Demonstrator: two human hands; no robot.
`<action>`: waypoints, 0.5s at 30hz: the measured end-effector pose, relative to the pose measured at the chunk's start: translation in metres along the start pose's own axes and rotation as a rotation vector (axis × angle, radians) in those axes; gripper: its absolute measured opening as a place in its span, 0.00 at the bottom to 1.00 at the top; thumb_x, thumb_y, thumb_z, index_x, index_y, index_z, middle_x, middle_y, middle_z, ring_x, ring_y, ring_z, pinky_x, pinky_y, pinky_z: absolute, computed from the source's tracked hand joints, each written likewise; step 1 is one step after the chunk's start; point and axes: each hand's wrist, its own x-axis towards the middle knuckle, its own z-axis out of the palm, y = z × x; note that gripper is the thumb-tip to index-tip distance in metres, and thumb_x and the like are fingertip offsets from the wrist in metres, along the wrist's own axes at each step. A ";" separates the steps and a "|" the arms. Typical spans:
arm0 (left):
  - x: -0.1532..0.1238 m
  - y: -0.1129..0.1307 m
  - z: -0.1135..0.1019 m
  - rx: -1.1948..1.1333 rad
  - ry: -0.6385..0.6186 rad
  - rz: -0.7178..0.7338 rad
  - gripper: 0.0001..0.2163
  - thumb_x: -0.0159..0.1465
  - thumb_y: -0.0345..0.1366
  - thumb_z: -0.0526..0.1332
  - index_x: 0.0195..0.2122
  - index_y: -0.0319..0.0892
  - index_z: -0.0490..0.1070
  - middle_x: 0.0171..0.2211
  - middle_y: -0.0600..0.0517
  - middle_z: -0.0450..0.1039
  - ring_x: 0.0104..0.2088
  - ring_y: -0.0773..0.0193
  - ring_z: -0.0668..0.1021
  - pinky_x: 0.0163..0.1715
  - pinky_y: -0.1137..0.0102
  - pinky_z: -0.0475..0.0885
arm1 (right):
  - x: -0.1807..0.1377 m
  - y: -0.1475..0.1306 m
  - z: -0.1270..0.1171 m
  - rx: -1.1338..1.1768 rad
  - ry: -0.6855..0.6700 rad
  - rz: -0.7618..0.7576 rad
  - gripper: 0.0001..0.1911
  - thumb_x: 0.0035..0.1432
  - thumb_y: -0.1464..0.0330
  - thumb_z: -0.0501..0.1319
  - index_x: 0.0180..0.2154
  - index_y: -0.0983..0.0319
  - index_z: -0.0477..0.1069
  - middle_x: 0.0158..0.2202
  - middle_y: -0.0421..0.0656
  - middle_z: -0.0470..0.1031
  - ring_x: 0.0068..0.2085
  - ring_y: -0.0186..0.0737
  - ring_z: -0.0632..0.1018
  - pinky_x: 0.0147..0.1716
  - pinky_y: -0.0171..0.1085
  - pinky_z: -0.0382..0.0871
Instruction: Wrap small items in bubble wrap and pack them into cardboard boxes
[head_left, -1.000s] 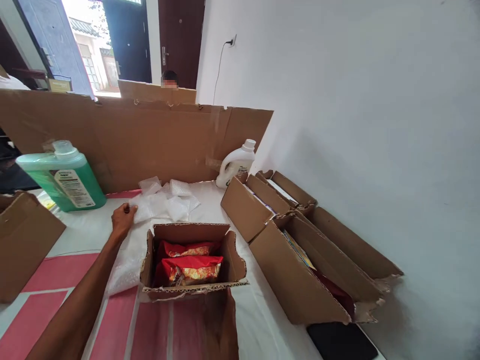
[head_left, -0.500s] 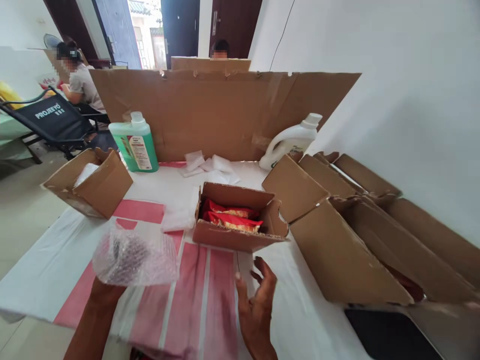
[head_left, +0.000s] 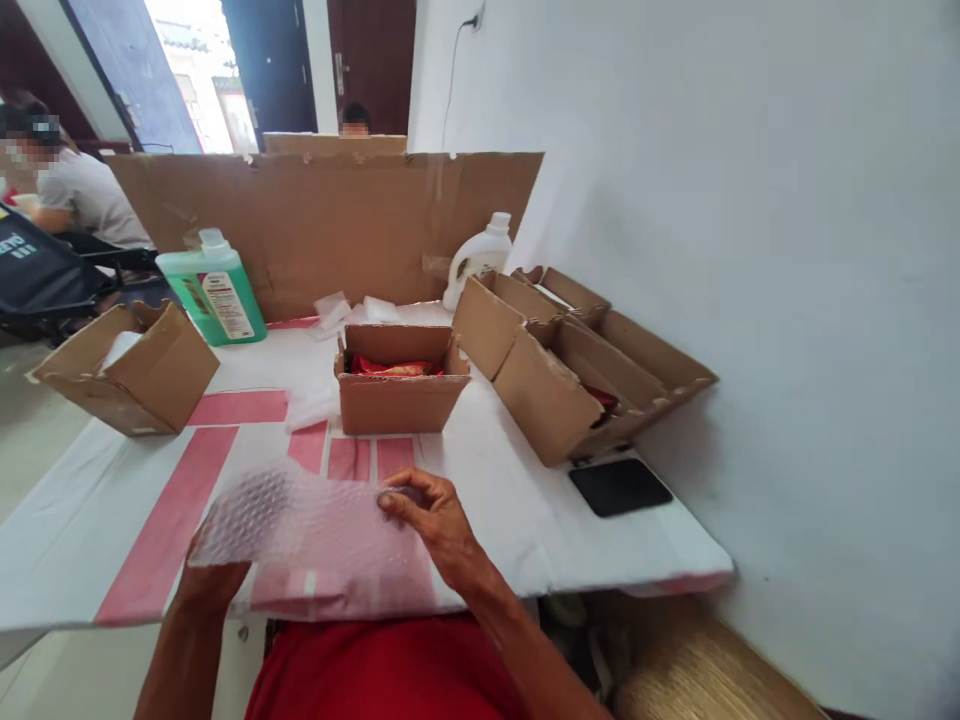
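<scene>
A clear bubble wrap piece (head_left: 322, 515) stretches between my hands above the front of the table. My left hand (head_left: 215, 578) grips its left end from below, with most fingers hidden behind the plastic. Something greyish shows through the wrap there, but I cannot make out what it is. My right hand (head_left: 433, 520) pinches the right edge of the wrap between thumb and fingers. Beyond the wrap stands an open cardboard box (head_left: 394, 406) with shiny red packets (head_left: 397, 369) inside.
Left stands another cardboard box (head_left: 176, 372) and a green liquid bottle (head_left: 225, 300). More open boxes (head_left: 544, 395), a white jug (head_left: 484, 250) and a black phone-like slab (head_left: 621, 487) are right. A cardboard panel (head_left: 337, 230) rises behind; a person (head_left: 90, 195) sits far left.
My right hand, open and apart from the wrap before, now pinches its right edge. The wrap is stretched out flatter. The view has shifted right and taken in more of the table's front edge.
</scene>
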 end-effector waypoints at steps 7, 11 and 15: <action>-0.025 0.030 0.050 0.227 0.006 0.306 0.22 0.62 0.54 0.62 0.51 0.47 0.75 0.51 0.48 0.76 0.50 0.54 0.77 0.53 0.60 0.72 | -0.008 -0.019 -0.033 -0.236 0.178 -0.105 0.20 0.49 0.56 0.74 0.27 0.59 0.66 0.23 0.33 0.61 0.25 0.31 0.60 0.25 0.33 0.55; -0.044 0.026 0.083 0.808 -0.134 0.840 0.30 0.56 0.47 0.71 0.60 0.51 0.69 0.58 0.45 0.70 0.59 0.46 0.71 0.61 0.52 0.63 | -0.009 -0.013 -0.034 -0.272 0.170 -0.095 0.23 0.49 0.54 0.74 0.26 0.58 0.62 0.24 0.33 0.58 0.25 0.31 0.58 0.25 0.33 0.52; -0.035 0.009 0.109 1.022 -0.356 1.133 0.13 0.62 0.37 0.67 0.48 0.53 0.77 0.52 0.47 0.76 0.55 0.50 0.75 0.57 0.54 0.65 | -0.009 -0.003 -0.041 -0.266 0.159 -0.096 0.25 0.48 0.53 0.74 0.25 0.58 0.61 0.24 0.33 0.57 0.26 0.32 0.57 0.26 0.34 0.51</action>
